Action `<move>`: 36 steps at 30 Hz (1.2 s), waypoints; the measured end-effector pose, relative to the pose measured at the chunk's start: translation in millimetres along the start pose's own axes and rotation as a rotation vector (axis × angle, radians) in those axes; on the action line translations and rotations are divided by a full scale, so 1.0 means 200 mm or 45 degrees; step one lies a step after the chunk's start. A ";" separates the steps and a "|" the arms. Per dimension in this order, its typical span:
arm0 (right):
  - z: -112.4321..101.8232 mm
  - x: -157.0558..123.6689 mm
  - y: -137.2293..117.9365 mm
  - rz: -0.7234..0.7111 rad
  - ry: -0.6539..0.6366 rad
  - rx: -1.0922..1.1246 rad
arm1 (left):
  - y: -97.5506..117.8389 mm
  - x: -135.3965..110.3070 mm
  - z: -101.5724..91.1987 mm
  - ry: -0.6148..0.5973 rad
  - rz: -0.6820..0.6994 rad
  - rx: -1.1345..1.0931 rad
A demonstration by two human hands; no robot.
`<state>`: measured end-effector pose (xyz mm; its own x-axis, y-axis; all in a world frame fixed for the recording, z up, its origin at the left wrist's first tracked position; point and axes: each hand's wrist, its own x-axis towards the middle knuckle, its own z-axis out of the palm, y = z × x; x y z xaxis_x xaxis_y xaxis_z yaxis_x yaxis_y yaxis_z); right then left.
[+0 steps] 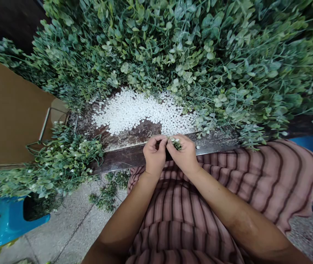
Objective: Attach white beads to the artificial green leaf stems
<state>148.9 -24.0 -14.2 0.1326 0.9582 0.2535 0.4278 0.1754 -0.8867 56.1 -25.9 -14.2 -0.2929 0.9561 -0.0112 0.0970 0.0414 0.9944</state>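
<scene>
My left hand (154, 153) and my right hand (184, 154) meet at the near edge of a dark table (123, 157), fingers curled together. Between them they pinch a small green artificial sprig (176, 143) with tiny white beads on it. Just beyond my hands lies a heap of small white beads (142, 112) on the table top. A big mass of green artificial foliage (189, 55) covers the table behind and beside the heap.
More green sprigs (59, 165) hang over the table's left end, and some lie on the speckled floor (106, 194). A brown cardboard box (10, 113) stands at the left, a blue plastic stool (4, 220) below it. My striped pink skirt (200, 205) covers my lap.
</scene>
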 end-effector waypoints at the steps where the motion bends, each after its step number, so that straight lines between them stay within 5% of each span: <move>1: 0.00 0.00 0.01 -0.001 -0.004 0.000 | 0.00 0.00 0.00 -0.001 0.000 -0.005; 12: -0.06 0.00 0.04 0.129 -0.207 0.229 | 0.08 0.01 -0.05 -0.229 -0.093 0.007; 15: -0.06 -0.02 0.04 0.272 -0.216 0.170 | 0.12 -0.01 -0.10 -0.226 -0.114 0.045; 17: -0.06 -0.04 0.02 0.391 -0.374 0.169 | 0.16 -0.02 -0.16 -0.216 -0.074 0.087; 23: -0.06 -0.09 -0.06 0.638 -0.706 0.542 | 0.24 -0.03 -0.58 -0.071 -0.026 0.150; 28: -0.04 -0.10 -0.11 0.737 -0.706 0.490 | 0.24 -0.09 -0.94 0.163 -0.199 0.127; 31: -0.01 -0.11 -0.12 0.608 -0.764 0.378 | 0.15 -0.20 -0.94 0.061 -0.179 0.354; 36: 0.01 -0.13 -0.09 0.300 -0.828 0.189 | -0.13 -0.34 -0.70 -0.524 -0.179 0.841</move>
<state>136.5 -52.2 -5.8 -0.3738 0.9072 -0.1932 0.3211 -0.0689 -0.9446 -59.0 -132.4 -24.9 0.0189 0.9543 -0.2983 0.6676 0.2100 0.7143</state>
